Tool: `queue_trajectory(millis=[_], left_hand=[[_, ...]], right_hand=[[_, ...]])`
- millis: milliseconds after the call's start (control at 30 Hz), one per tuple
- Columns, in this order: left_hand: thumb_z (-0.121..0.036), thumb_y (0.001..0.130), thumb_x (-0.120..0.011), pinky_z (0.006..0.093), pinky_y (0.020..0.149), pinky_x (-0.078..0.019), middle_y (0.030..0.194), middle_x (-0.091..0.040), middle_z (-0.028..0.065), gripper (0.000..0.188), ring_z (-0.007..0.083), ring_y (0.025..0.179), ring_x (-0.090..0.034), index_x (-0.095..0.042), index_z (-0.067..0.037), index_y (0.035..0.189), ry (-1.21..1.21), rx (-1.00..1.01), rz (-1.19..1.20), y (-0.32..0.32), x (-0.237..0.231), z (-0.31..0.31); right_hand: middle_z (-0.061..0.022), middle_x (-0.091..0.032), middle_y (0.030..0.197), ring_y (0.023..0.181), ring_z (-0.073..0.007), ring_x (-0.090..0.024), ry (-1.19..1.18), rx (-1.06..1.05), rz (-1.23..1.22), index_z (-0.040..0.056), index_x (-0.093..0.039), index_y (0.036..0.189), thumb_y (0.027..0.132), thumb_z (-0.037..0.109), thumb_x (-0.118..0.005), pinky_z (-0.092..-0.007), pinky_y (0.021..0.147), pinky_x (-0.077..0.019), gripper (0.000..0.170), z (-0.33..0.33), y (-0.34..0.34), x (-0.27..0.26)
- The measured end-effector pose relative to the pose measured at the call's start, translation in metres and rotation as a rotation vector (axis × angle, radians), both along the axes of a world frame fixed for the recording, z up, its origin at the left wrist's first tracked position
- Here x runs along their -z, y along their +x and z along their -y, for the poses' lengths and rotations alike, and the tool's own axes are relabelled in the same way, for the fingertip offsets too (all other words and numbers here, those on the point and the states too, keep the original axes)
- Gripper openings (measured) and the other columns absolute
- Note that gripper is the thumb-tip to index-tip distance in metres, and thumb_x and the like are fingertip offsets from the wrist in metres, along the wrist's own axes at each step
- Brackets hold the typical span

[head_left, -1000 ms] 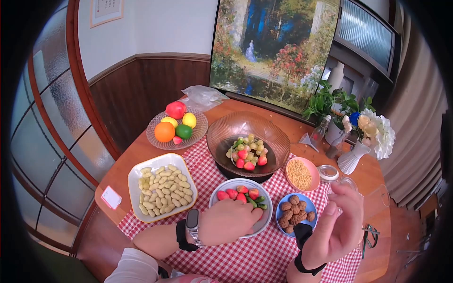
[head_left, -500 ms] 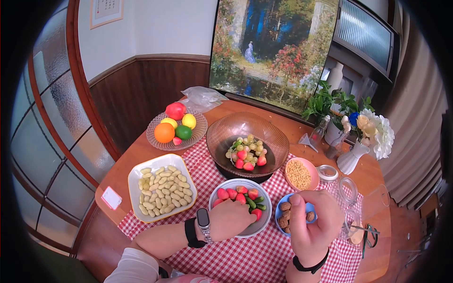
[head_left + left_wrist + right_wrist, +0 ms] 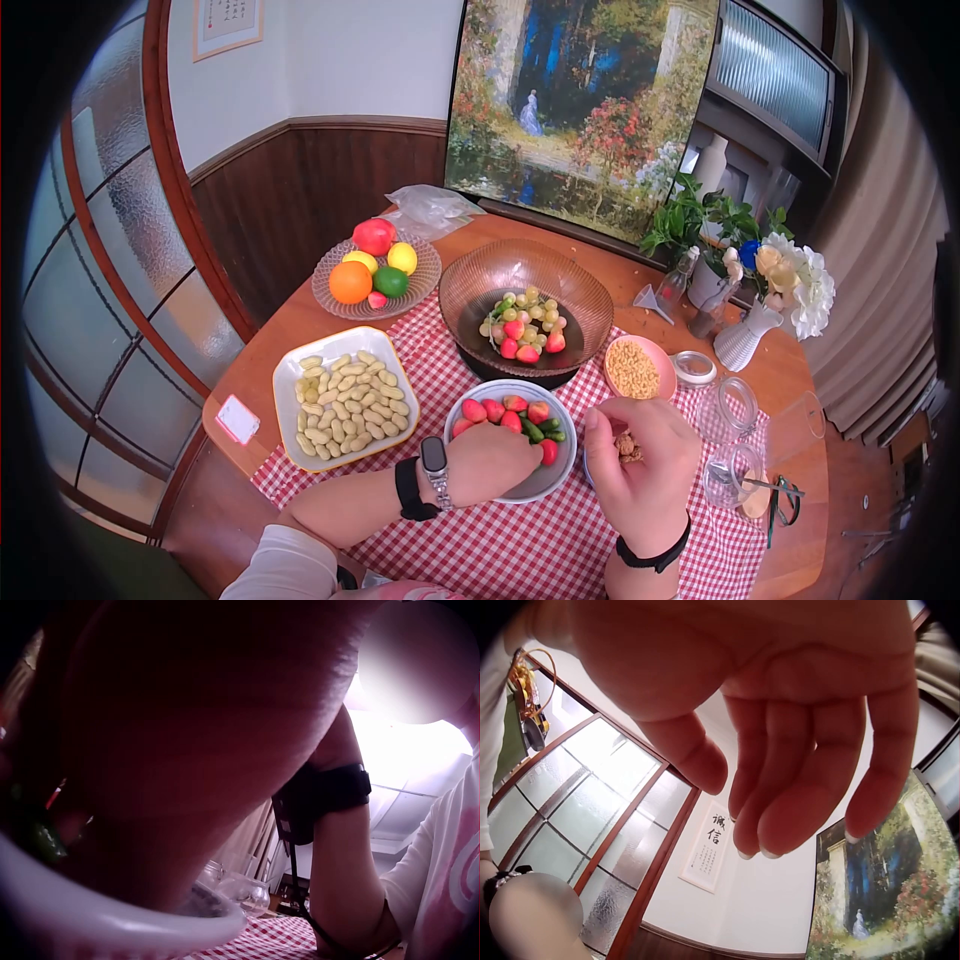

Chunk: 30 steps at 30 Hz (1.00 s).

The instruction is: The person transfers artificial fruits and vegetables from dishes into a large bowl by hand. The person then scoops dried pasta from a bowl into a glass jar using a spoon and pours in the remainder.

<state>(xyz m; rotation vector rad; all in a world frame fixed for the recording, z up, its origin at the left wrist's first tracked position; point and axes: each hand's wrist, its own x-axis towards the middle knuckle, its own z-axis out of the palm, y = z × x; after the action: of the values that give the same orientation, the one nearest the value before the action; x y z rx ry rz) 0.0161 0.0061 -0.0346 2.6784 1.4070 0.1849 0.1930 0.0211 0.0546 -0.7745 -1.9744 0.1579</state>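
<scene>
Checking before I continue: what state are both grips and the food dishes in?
Left grip: reaching into grey bowl, hold unclear.
Right grip: loosely curled, holding nothing.
Grey bowl: holding red produce, green vegetables.
White dish: holding unshelled peanuts.
Glass bowl: holding grapes, reddish fruit.
Pink bowl: filled with pale kernels.
Fruit plate: loaded.
Walnuts: mostly behind right grip.
</scene>
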Motion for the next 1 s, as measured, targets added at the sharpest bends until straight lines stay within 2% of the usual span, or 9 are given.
queue_trajectory(millis=[133, 300, 500, 700, 767, 833, 900, 933, 1000], left_hand=[[-0.01, 0.083, -0.059, 0.0414, 0.066, -0.0534, 0.083, -0.066, 0.011, 0.015, 0.0289, 0.078, -0.068, -0.061, -0.004, 0.098, -0.069, -0.097, 0.015, -0.001, -0.031, 0.0], [-0.007, 0.083, -0.067, 0.0392, 0.072, -0.0549, 0.095, -0.068, 0.0136, 0.025, 0.031, 0.085, -0.067, -0.061, -0.001, 0.106, 0.433, -0.12, 0.688, -0.001, -0.05, 0.009], [-0.004, 0.078, -0.076, 0.0352, 0.081, -0.0561, 0.103, -0.069, 0.0131, 0.035, 0.0291, 0.095, -0.069, -0.062, -0.001, 0.11, 0.487, -0.01, 0.855, 0.0, -0.048, 0.017], [-0.008, 0.083, -0.071, 0.0382, 0.074, -0.0555, 0.114, -0.063, 0.0166, 0.045, 0.0321, 0.089, -0.067, -0.052, 0.0, 0.123, 0.325, -0.146, 1.018, 0.013, -0.048, 0.019], [-0.012, 0.083, -0.072, 0.0373, 0.075, -0.0548, 0.11, -0.063, 0.0149, 0.044, 0.0304, 0.088, -0.067, -0.053, -0.002, 0.121, 0.288, -0.141, 0.88, 0.013, -0.045, 0.017], [-0.016, 0.083, -0.074, 0.0365, 0.076, -0.0542, 0.105, -0.063, 0.0132, 0.043, 0.0287, 0.087, -0.067, -0.054, -0.004, 0.12, 0.248, -0.132, 0.742, 0.012, -0.038, 0.013], [-0.022, 0.086, -0.069, 0.0372, 0.072, -0.052, 0.101, -0.063, 0.0116, 0.038, 0.0273, 0.081, -0.065, -0.055, -0.005, 0.116, 0.314, -0.001, 0.473, 0.011, -0.027, 0.011], [-0.023, 0.086, -0.068, 0.0364, 0.071, -0.0518, 0.098, -0.064, 0.0107, 0.033, 0.027, 0.083, -0.065, -0.056, -0.006, 0.112, 0.205, -0.059, 0.293, 0.012, -0.03, 0.014], [-0.02, 0.085, -0.068, 0.0368, 0.071, -0.0519, 0.096, -0.064, 0.0107, 0.032, 0.0273, 0.085, -0.066, -0.056, -0.005, 0.11, 0.078, -0.052, 0.185, 0.008, -0.025, 0.012]], right_hand=[[-0.0092, -0.062, 0.067, 0.061, -0.0261, -0.058, -0.042, -0.015, 0.052, 0.003, -0.066, 0.081, 0.077, 0.007, -0.074, -0.0372, 0.057, -0.0438, 0.01, -0.002, 0.002, 0.003], [-0.0102, -0.064, 0.077, 0.068, -0.0279, -0.059, 0.071, -0.042, 0.087, 0.0033, -0.066, 0.088, 0.078, 0.01, -0.075, -0.0382, 0.062, -0.0452, 0.015, -0.007, -0.002, 0.004], [-0.0095, -0.065, 0.077, 0.067, -0.0262, -0.06, 0.009, -0.108, 0.056, 0.0027, -0.067, 0.09, 0.076, 0.007, -0.076, -0.0352, 0.062, -0.0463, 0.017, 0.004, 0.0, 0.0], [-0.0099, -0.066, 0.075, 0.065, -0.0219, -0.062, 0.092, -0.079, -0.178, -0.0001, -0.066, 0.089, 0.07, -0.004, -0.074, -0.0304, 0.057, -0.0478, 0.021, 0.016, 0.006, -0.004], [-0.0124, -0.064, 0.078, 0.066, -0.0191, -0.06, 0.147, -0.098, -0.53, -0.0029, -0.063, 0.095, 0.072, -0.007, -0.067, -0.0293, 0.061, -0.0488, 0.024, 0.028, 0.01, 0.004], [-0.0137, -0.061, 0.082, 0.075, -0.0201, -0.059, 0.438, 0.013, -0.787, -0.0017, -0.052, 0.104, 0.086, -0.006, -0.058, -0.0293, 0.076, -0.0483, 0.019, 0.037, 0.008, 0.008], [-0.0142, -0.063, 0.081, 0.066, -0.019, -0.059, 0.64, 0.456, -0.703, -0.0028, -0.06, 0.105, 0.074, -0.007, -0.067, -0.0271, 0.065, -0.0481, 0.033, 0.038, 0.077, 0.075], [-0.0142, -0.063, 0.081, 0.066, -0.019, -0.059, 0.639, 0.459, -0.703, -0.0028, -0.06, 0.105, 0.074, -0.007, -0.067, -0.0271, 0.065, -0.0481, 0.033, 0.04, 0.069, 0.058], [-0.0203, -0.064, 0.105, 0.093, -0.0286, -0.064, 0.897, -0.303, -0.778, 0.0056, -0.054, 0.12, 0.106, 0.027, -0.039, -0.0419, 0.086, -0.0509, 0.03, 0.043, 0.042, 0.004]])
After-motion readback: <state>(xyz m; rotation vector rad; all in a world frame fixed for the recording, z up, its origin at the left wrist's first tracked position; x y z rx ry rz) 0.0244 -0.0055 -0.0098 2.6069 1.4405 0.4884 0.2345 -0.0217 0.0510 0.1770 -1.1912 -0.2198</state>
